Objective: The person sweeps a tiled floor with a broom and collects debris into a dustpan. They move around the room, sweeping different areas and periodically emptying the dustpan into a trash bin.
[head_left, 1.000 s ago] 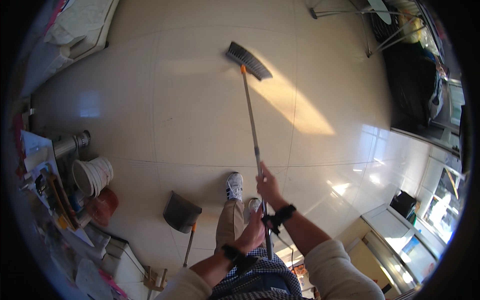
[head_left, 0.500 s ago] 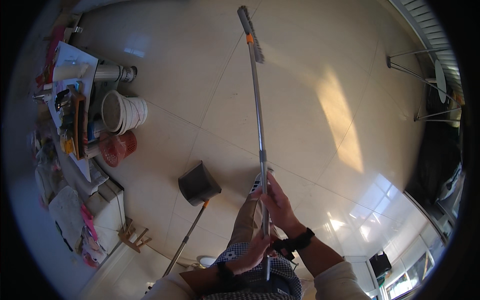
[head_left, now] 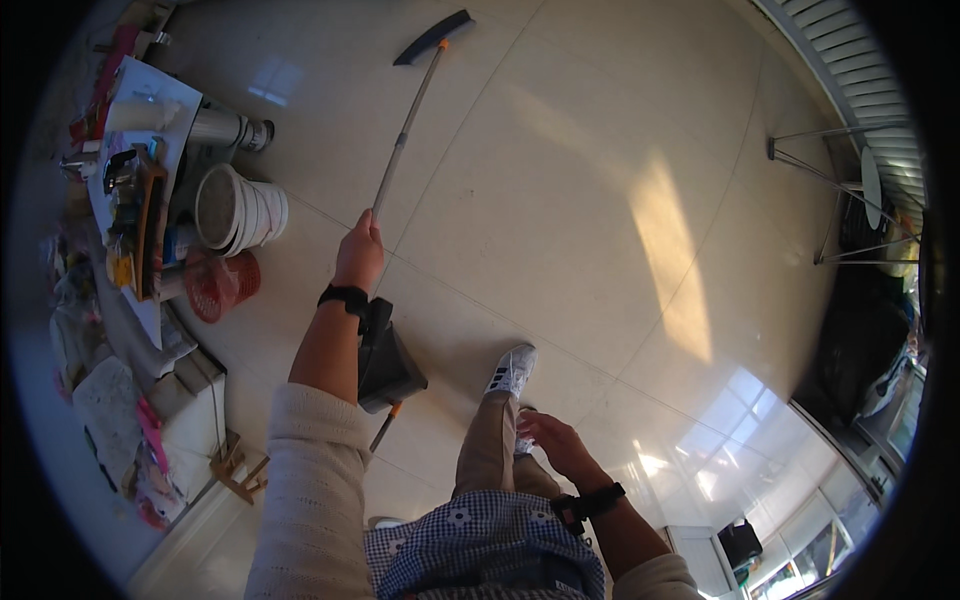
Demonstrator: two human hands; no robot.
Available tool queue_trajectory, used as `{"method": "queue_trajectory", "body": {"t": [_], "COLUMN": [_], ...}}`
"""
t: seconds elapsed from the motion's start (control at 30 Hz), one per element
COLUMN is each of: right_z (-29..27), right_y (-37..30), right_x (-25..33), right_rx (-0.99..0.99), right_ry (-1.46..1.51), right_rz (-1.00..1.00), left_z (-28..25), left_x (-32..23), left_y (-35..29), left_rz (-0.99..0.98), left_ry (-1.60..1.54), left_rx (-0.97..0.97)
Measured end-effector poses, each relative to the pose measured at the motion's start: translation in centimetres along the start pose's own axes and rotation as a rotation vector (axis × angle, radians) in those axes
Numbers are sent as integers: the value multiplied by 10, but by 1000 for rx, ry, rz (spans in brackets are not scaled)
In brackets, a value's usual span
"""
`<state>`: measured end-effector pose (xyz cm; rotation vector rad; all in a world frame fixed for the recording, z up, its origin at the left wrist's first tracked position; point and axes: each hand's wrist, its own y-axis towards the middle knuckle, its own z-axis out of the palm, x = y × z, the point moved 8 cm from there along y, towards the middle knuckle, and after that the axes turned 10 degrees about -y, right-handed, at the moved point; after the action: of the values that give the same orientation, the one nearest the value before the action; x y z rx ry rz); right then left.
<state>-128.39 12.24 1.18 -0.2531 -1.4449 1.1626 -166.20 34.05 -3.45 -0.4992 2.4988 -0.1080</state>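
At the far left stand a cluttered surface (head_left: 150, 82), white buckets (head_left: 264, 215) and a red basket (head_left: 244, 278); these could be knocked if the broom (head_left: 404, 132) were swung too wide that way. The broom's shaft is grasped by the left grip (head_left: 360, 257), fingers wrapped around it, and its head is stretched out ahead over the floor. Since it is supported by one hand at arm's length, the broom could twist or dip if that hold were loosened. The dustpan (head_left: 397, 372), close beside the left wrist, could be tipped by a bump from the arm or by the forward shoe (head_left: 512, 370). The right grip (head_left: 562, 447) is left loosely open, fingers slightly bent, with nothing seen in it. The small items on the surface are too jumbled to be told apart; the shaft's near end is hidden by the left grip and forearm, the dustpan's handle is partly covered, and bristle contact with the floor cannot be judged.
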Motion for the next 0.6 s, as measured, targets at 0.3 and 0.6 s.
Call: {"method": "queue_trajectory", "body": {"t": [0.3,0.6], "right_z": [6,43], "right_y": [-19,-41], "right_x": [-23,-32], "right_rx": [-151,-138], "right_ry": [28,-135], "right_rz": [12,-51], "left_z": [-32,-106], "left_x": [-3,-28], "left_y": [-305,-417], "left_rz": [-281,-335], "left_ry": [16,-202], "left_rx": [399,148]}}
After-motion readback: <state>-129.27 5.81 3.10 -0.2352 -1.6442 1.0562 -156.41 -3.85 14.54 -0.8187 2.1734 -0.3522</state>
